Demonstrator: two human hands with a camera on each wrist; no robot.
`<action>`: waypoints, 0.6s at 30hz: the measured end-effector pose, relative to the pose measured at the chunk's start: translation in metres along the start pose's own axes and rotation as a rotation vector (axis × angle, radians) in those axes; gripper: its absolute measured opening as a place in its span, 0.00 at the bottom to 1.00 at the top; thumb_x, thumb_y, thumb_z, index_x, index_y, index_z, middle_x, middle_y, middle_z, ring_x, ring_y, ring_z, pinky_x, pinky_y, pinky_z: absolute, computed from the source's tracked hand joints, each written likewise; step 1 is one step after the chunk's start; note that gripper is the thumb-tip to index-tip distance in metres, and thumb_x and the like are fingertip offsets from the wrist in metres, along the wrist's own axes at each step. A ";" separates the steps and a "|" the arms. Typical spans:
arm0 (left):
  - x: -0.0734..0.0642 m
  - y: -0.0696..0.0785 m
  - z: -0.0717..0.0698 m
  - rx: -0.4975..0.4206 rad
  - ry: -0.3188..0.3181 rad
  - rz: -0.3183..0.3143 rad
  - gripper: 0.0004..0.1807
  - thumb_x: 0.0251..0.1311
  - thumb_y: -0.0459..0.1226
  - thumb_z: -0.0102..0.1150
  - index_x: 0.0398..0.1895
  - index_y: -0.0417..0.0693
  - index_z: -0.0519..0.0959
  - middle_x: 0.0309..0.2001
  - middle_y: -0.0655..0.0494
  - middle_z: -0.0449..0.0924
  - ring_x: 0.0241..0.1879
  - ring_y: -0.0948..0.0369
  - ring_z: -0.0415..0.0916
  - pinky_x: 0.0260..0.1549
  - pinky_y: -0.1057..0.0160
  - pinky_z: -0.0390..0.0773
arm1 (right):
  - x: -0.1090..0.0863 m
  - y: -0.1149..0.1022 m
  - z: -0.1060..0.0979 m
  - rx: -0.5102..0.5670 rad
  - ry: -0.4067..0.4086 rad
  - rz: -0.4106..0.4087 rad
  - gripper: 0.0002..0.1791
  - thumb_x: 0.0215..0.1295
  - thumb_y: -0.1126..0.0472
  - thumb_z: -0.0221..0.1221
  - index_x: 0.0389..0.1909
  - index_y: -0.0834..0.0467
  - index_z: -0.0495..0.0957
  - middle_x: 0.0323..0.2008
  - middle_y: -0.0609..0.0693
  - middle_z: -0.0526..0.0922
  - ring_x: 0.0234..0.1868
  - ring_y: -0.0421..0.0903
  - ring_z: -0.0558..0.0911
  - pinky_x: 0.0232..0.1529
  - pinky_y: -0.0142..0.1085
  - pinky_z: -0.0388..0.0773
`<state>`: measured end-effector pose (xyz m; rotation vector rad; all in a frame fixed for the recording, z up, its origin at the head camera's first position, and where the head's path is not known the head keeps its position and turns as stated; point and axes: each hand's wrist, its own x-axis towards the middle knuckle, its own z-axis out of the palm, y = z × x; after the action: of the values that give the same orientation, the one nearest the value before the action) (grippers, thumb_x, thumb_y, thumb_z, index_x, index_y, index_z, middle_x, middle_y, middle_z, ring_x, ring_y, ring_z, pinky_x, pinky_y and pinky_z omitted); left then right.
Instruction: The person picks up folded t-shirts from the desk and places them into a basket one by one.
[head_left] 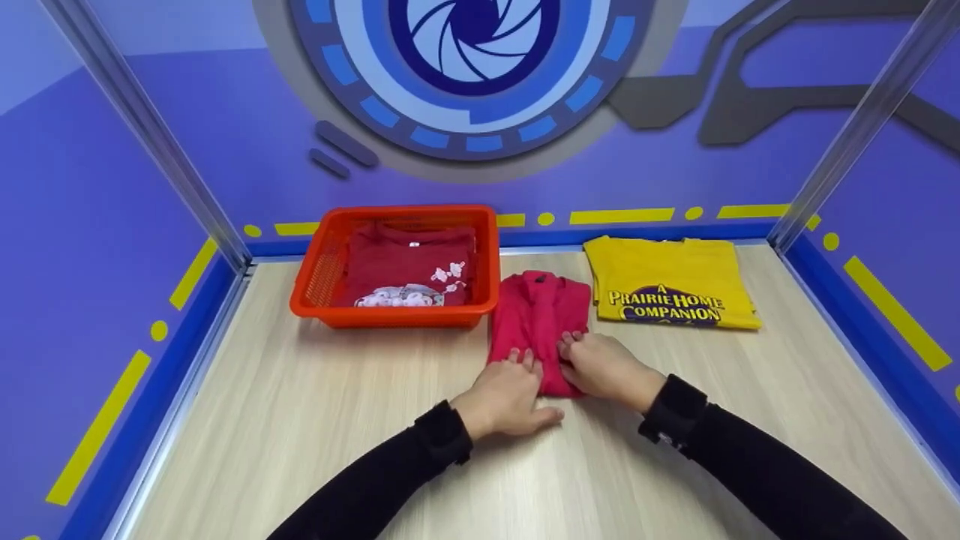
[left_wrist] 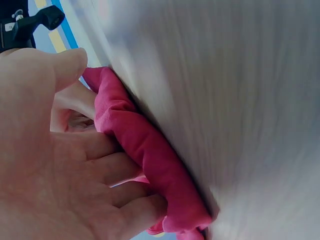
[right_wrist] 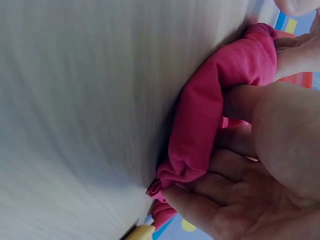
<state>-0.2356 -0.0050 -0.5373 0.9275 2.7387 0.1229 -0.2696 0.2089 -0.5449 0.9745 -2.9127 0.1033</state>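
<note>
A folded pinkish-red shirt (head_left: 536,307) lies on the table between the basket and a yellow T-shirt. My left hand (head_left: 508,394) rests on its near left part, fingers extended over the cloth and thumb held out to the side. On the near right part, my right hand (head_left: 606,367) presses with slightly bent fingers, its thumb against the fabric. In the left wrist view, the shirt's rounded near fold (left_wrist: 145,145) runs under the fingertips. The right wrist view shows the same fold (right_wrist: 195,125) beside the thumb and fingers. Both hands' fingertips are partly hidden by cloth in the wrist views.
An orange-red plastic basket (head_left: 397,318) stands at the back left, holding a folded dark red T-shirt (head_left: 390,262) with a white print. The folded yellow T-shirt (head_left: 667,270) with lettering lies at the back right. Blue-purple panels (head_left: 555,180) enclose the wooden table (head_left: 300,420).
</note>
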 end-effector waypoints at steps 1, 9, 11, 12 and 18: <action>-0.002 0.001 0.001 0.009 0.008 0.006 0.55 0.73 0.71 0.53 0.84 0.36 0.65 0.84 0.36 0.65 0.83 0.39 0.66 0.82 0.48 0.70 | -0.002 -0.001 0.000 0.003 0.000 0.002 0.17 0.73 0.59 0.68 0.50 0.70 0.89 0.50 0.68 0.92 0.45 0.64 0.92 0.46 0.57 0.91; -0.021 0.003 0.006 0.056 0.055 0.049 0.54 0.73 0.72 0.54 0.83 0.38 0.68 0.82 0.40 0.71 0.81 0.41 0.71 0.76 0.46 0.77 | -0.015 -0.011 0.000 -0.001 0.040 -0.029 0.15 0.70 0.58 0.70 0.47 0.68 0.90 0.44 0.63 0.92 0.38 0.61 0.91 0.38 0.55 0.90; -0.024 0.000 0.004 0.067 0.074 0.074 0.51 0.73 0.71 0.56 0.82 0.39 0.71 0.80 0.41 0.74 0.79 0.43 0.74 0.74 0.47 0.80 | -0.018 -0.010 0.000 0.012 0.039 -0.035 0.15 0.70 0.58 0.71 0.47 0.66 0.90 0.43 0.61 0.92 0.37 0.60 0.90 0.38 0.54 0.90; -0.025 -0.002 0.003 0.067 0.087 0.091 0.49 0.74 0.70 0.57 0.80 0.40 0.73 0.78 0.41 0.76 0.77 0.44 0.77 0.71 0.48 0.82 | -0.019 -0.009 -0.001 0.029 0.034 -0.032 0.14 0.71 0.57 0.71 0.47 0.66 0.90 0.43 0.61 0.92 0.37 0.59 0.90 0.39 0.54 0.90; -0.020 -0.026 -0.010 -0.115 0.177 0.171 0.28 0.81 0.57 0.57 0.69 0.48 0.85 0.61 0.51 0.91 0.59 0.55 0.88 0.62 0.54 0.87 | -0.020 0.007 -0.009 0.201 0.038 0.067 0.12 0.77 0.56 0.69 0.49 0.61 0.89 0.49 0.59 0.93 0.47 0.58 0.92 0.53 0.53 0.91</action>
<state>-0.2379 -0.0376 -0.5271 1.1677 2.7700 0.4074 -0.2576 0.2271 -0.5380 0.8886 -2.9438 0.4212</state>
